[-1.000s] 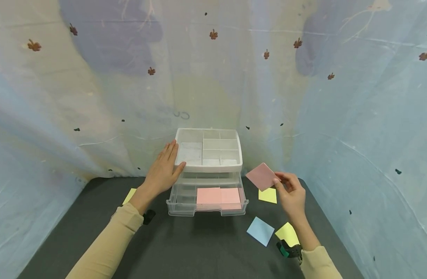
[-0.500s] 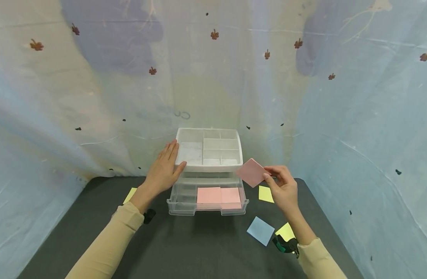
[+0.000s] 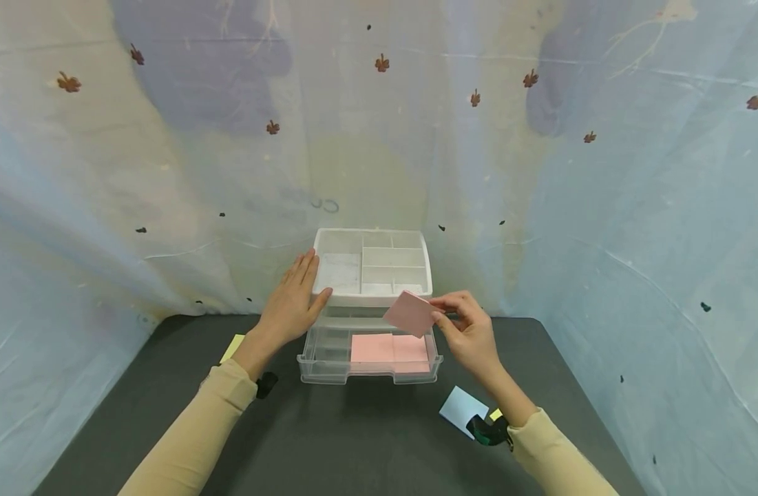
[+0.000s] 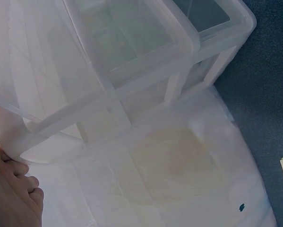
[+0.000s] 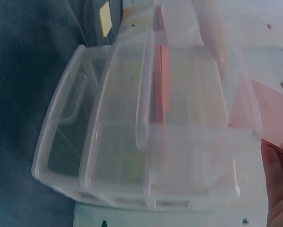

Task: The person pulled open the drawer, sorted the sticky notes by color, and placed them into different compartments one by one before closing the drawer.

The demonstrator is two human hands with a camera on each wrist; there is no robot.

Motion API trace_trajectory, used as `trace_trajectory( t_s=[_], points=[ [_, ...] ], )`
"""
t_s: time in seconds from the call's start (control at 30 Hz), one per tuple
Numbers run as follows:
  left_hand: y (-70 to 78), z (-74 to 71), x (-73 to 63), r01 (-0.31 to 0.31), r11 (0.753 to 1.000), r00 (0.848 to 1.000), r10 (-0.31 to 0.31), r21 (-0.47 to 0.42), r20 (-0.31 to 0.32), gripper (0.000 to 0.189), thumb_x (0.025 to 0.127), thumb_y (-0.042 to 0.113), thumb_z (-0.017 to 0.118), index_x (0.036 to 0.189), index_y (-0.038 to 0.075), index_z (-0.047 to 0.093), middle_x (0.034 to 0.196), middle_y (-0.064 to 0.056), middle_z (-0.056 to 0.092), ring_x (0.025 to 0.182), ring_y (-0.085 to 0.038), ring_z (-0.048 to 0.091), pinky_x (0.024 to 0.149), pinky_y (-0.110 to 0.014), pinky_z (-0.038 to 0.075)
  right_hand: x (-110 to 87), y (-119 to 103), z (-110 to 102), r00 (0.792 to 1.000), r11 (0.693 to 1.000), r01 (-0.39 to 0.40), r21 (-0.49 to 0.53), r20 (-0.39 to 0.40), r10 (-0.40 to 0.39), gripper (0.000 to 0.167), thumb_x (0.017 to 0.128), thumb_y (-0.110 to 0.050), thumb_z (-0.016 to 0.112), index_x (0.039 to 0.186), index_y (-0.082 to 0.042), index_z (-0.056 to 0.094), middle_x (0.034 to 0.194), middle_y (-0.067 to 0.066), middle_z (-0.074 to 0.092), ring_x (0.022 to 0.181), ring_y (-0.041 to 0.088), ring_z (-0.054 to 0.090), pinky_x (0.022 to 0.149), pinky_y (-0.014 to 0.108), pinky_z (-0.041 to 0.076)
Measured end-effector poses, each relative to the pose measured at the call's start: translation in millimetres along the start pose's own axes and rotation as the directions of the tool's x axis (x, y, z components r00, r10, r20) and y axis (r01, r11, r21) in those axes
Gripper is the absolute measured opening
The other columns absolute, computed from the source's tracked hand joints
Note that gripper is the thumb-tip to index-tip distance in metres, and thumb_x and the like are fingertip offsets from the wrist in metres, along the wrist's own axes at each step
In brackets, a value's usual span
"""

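Note:
My left hand (image 3: 290, 300) rests against the left side of a white drawer organizer (image 3: 371, 301), its fingers stretched along the rim. In the left wrist view, only part of that hand (image 4: 13, 194) shows beside the clear casing. My right hand (image 3: 471, 334) pinches a pink sticky note pad (image 3: 409, 313) by one corner, between thumb and fingers. The pad is held tilted above the right part of a pulled-out clear drawer (image 3: 329, 377). Inside the drawer, two pink sticky note pads (image 3: 371, 348) lie side by side. The right wrist view shows the held pad (image 5: 261, 111) near the organizer.
A blue sticky note pad (image 3: 456, 406) lies on the black table (image 3: 366, 448) at the right, partly covered by the right wrist's strap. Beside it a bit of a yellow pad (image 3: 496, 414) shows. Another yellow pad (image 3: 233, 348) lies behind the left forearm. A patterned curtain (image 3: 366, 165) hangs behind.
My right hand has carried the pink pad leftward, from right of the organizer to over the open drawer. It now hides the yellow pad behind it. My left hand has stayed in place.

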State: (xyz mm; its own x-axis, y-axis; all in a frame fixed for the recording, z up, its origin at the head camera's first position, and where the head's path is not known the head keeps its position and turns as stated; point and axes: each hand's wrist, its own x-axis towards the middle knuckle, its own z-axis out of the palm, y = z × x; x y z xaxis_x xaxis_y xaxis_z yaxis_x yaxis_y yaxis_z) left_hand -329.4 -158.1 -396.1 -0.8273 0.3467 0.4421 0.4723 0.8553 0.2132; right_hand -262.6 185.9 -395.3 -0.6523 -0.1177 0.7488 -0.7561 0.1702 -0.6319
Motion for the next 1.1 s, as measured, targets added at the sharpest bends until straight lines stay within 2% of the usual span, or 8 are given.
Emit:
trace_trajectory(
  t_s=[0.17,0.3,0.37,0.47,0.6,0.8,1.0,1.1],
  points=[
    [-1.2,0.6,0.0,-0.001,1.000,1.000,0.001,-0.006,0.000,0.079,0.112,0.047,0.042,0.164,-0.005,0.013,0.173,-0.020,0.008,0.160,-0.038,0.005,0.127,-0.058,0.017,-0.2,6,13,0.998,1.000,-0.019,-0.001,0.062,0.019,0.026,0.091,0.015,0.070,0.114,0.002,0.073,0.107,0.015,0.061,0.095,0.022,0.067,0.075,0.029,0.064],
    [-1.0,0.6,0.5,0.000,1.000,1.000,0.000,-0.006,-0.002,0.079,0.112,0.046,0.043,0.164,-0.004,0.013,0.173,-0.021,0.009,0.160,-0.038,0.007,0.126,-0.058,0.018,-0.8,5,24,0.994,0.999,-0.033,0.037,0.110,0.028,0.026,0.092,0.015,0.070,0.114,0.003,0.073,0.108,0.015,0.060,0.098,0.023,0.066,0.073,0.041,0.065],
    [-0.9,0.7,0.3,-0.003,1.000,1.000,0.003,-0.005,-0.004,0.079,0.112,0.046,0.042,0.164,-0.005,0.014,0.173,-0.021,0.008,0.159,-0.040,0.009,0.126,-0.058,0.018,-1.2,4,29,0.991,0.999,-0.024,0.048,0.131,0.017,0.025,0.091,0.017,0.070,0.112,0.004,0.073,0.108,0.017,0.060,0.098,0.024,0.066,0.072,0.044,0.065],
    [-0.9,1.3,0.3,-0.007,1.000,1.000,0.007,-0.005,-0.007,0.079,0.112,0.046,0.042,0.164,-0.006,0.015,0.173,-0.020,0.008,0.158,-0.042,0.011,0.126,-0.058,0.018,-1.3,3,37,0.986,1.000,-0.011,0.020,0.168,0.008,0.023,0.091,0.015,0.071,0.111,0.003,0.073,0.107,0.017,0.061,0.098,0.025,0.067,0.073,0.038,0.065],
    [-1.6,2.0,0.8,-0.009,1.000,1.000,0.009,-0.002,-0.008,0.079,0.112,0.046,0.042,0.163,-0.007,0.016,0.173,-0.020,0.008,0.158,-0.043,0.012,0.126,-0.059,0.019,-0.7,-2,43,0.975,0.999,-0.031,-0.023,0.217,0.035,0.019,0.094,0.007,0.072,0.110,-0.003,0.075,0.108,0.011,0.063,0.099,0.024,0.068,0.078,0.030,0.063],
    [-2.8,1.1,0.4,-0.001,1.000,1.000,0.001,-0.008,0.004,0.079,0.112,0.048,0.041,0.164,-0.005,0.013,0.173,-0.020,0.007,0.160,-0.038,0.005,0.127,-0.058,0.017,1.8,-6,50,0.958,0.998,-0.066,-0.007,0.280,0.065,0.017,0.097,0.003,0.071,0.112,-0.004,0.075,0.110,0.011,0.064,0.098,0.027,0.069,0.079,0.032,0.064],
    [-2.2,0.6,0.3,0.000,1.000,1.000,0.000,-0.008,0.004,0.079,0.112,0.048,0.041,0.165,-0.004,0.013,0.174,-0.018,0.006,0.160,-0.037,0.005,0.127,-0.057,0.016,5.3,-9,60,0.936,0.994,-0.108,0.004,0.338,0.100,0.016,0.098,-0.001,0.071,0.113,-0.005,0.075,0.111,0.009,0.064,0.093,0.025,0.068,0.078,0.030,0.064],
    [-1.6,1.4,0.2,0.003,1.000,1.000,-0.003,-0.005,0.004,0.079,0.112,0.047,0.041,0.164,-0.004,0.014,0.174,-0.018,0.007,0.160,-0.037,0.006,0.127,-0.056,0.016,6.6,-8,65,0.932,0.995,-0.098,-0.014,0.349,0.097,0.016,0.098,-0.002,0.071,0.113,-0.005,0.076,0.110,0.009,0.065,0.090,0.025,0.068,0.077,0.032,0.064]
  ],
)
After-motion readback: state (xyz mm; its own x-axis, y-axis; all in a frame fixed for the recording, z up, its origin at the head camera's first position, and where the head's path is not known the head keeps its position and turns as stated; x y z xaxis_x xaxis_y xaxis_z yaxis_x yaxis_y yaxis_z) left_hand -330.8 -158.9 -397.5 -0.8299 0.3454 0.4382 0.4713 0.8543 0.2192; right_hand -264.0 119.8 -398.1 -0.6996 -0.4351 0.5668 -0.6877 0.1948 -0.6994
